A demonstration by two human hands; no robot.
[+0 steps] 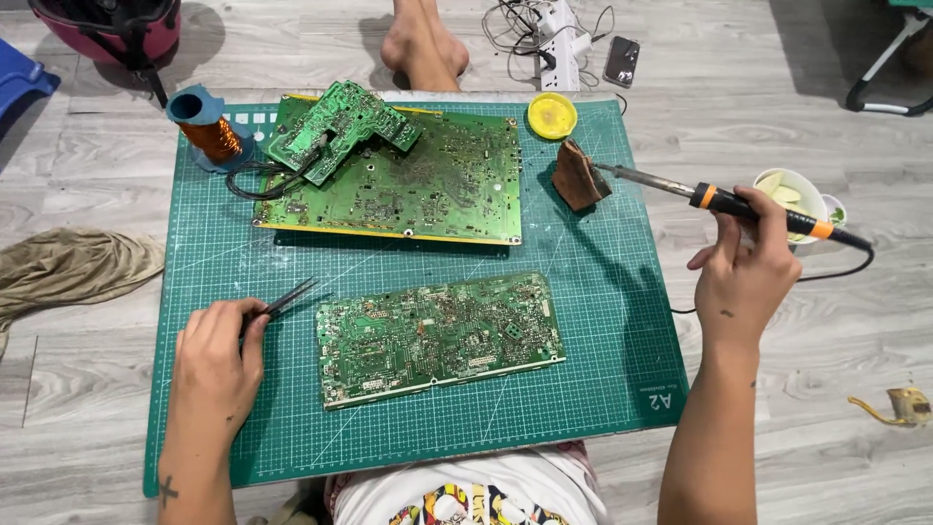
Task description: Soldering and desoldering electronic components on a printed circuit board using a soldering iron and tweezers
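Gripping tweezers [287, 299] left [216, 355] and soldering iron [739, 204] right [743, 272], hands flank the circuit board [439, 335].

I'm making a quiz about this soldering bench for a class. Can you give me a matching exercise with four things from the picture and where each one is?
Things:
1. Orange-and-black soldering iron
2. Thin dark metal tweezers
3. Round yellow tin
4. Blue spool of copper wire

Places:
A. top left corner of the green cutting mat
B. in the right hand, tip on a brown sponge block
C. top edge of the mat, right of the large green circuit board
D. in the left hand, beside the smaller green circuit board

Pairs: 1-B, 2-D, 3-C, 4-A
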